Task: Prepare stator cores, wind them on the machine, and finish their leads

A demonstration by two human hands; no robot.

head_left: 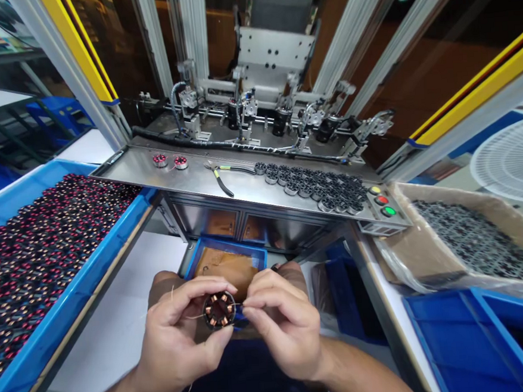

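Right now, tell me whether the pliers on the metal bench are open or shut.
Open: the pliers lie with their green-and-black handles spread apart.

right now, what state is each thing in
left hand: gripping copper-wound ring
copper-wound ring: held, facing camera
right hand: pinched, apparently on thin wire
cutters: lying, handles apart
red-wound rings: lying apart
black rings: clustered together
blue bin: well filled
cardboard box: open, holding gray parts
green button: looks lit

Ahead of the left hand (177,333), a narrow lane on the steel ledge (146,179), between red-wound stators (181,162) and pliers (216,174)! Rightward, dark cores (317,186) block the way toward the button box (382,202).
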